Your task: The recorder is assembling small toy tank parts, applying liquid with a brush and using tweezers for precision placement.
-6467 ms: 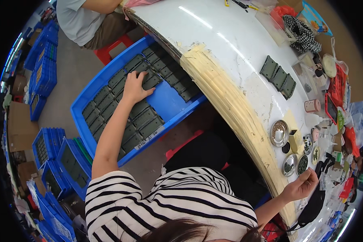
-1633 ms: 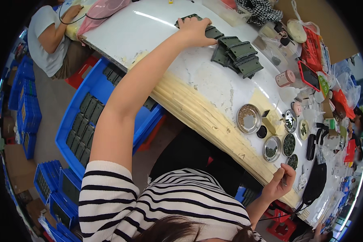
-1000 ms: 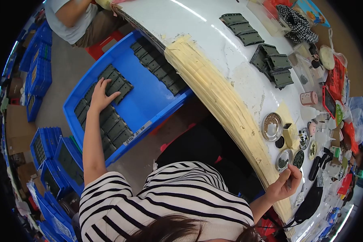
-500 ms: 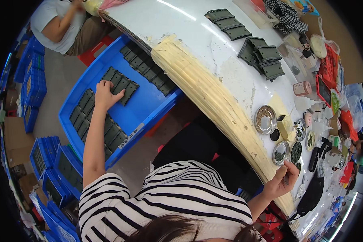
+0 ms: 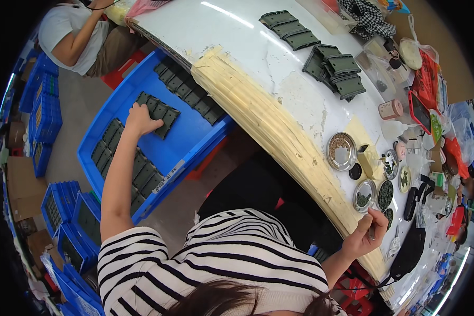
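Note:
My left hand (image 5: 141, 121) reaches into a blue plastic bin (image 5: 122, 87) at the left. Its fingers and thumb are closed on a dark green ribbed panel (image 5: 165, 117), which lies in the middle of the bin between rows of similar panels (image 5: 186, 90). At the table's near right edge, my right hand (image 5: 364, 238) pinches a thin metallic tool (image 5: 371, 234) whose kind is mostly hidden by the fingers. Just beyond that hand are a round metal dish (image 5: 364, 196) with small dark green pieces and a dark-filled dish (image 5: 385, 194).
More green panels (image 5: 289, 30) lie at the table's far side, some stacked (image 5: 334, 71). A metal dish of small brownish parts (image 5: 342, 151) sits right of centre. Bags, bottles and a red-framed phone (image 5: 419, 112) crowd the right. Another person (image 5: 71, 37) sits at the far left.
The view has shifted slightly. My left hand keeps its place on the panel in the bin, and my right hand stays by the dishes with its fingers pinched.

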Demonstrator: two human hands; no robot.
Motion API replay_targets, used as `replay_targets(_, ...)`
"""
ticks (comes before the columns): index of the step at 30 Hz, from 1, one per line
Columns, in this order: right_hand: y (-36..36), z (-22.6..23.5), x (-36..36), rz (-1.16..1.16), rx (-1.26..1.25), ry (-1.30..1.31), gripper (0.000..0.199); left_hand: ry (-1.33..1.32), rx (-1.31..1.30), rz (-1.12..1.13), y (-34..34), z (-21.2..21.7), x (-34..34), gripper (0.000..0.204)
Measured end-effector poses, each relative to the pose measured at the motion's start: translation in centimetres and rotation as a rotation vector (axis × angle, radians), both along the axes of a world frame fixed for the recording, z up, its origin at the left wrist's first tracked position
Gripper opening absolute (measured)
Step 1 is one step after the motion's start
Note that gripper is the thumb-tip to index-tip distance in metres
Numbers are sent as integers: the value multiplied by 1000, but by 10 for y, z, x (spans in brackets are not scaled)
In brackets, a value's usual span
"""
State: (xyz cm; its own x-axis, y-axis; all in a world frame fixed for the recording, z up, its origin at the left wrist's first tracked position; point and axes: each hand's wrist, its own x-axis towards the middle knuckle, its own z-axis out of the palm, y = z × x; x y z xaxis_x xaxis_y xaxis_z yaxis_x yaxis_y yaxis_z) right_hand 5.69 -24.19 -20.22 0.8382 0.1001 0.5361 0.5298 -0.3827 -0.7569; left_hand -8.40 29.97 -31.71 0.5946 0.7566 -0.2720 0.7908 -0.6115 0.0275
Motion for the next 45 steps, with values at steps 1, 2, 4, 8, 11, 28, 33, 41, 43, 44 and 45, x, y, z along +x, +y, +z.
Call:
replay_targets(1, -3, -1, 0, 2, 3, 5, 10, 18, 1, -11, 1, 0, 1, 75)
replay_targets(2, -5, -2, -1, -2, 1, 12, 10, 37, 3, -21, 3, -1, 1, 76)
replay_targets(4, -8, -3, -2, -10, -4, 28, 10, 15, 15, -35, 4, -4, 0, 76)
replay_targets(8, -7, -3, -4, -6, -5, 35, 10, 40, 45, -79, 4, -1, 5, 76)
replay_targets(11, -7, -5, -4, -7, 2, 24, 10, 96, 45, -103, 1, 6, 9, 75)
replay_targets(28, 0, -5, -1, 19, -2, 65, 9, 86, -45, -105, -21, 8, -2, 82)
replay_targets(33, 4, -5, 0, 13, -38, 46, 9, -377, 251, -329, -57, -21, -21, 85)
replay_targets(41, 6, -8, 2, 23, -63, 49, 10, -425, 135, -541, -90, -39, -46, 75)
replay_targets(43, 9, -7, 1, 27, -70, 53, 11, -512, 125, -522, -91, -37, -44, 71)
replay_targets(44, 11, -7, 0, 35, -64, 57, 10, -531, 93, -495, -93, -33, -41, 70)
replay_targets(45, 12, -7, -1, 42, -58, 60, 10, -549, 60, -468, -93, -30, -41, 69)
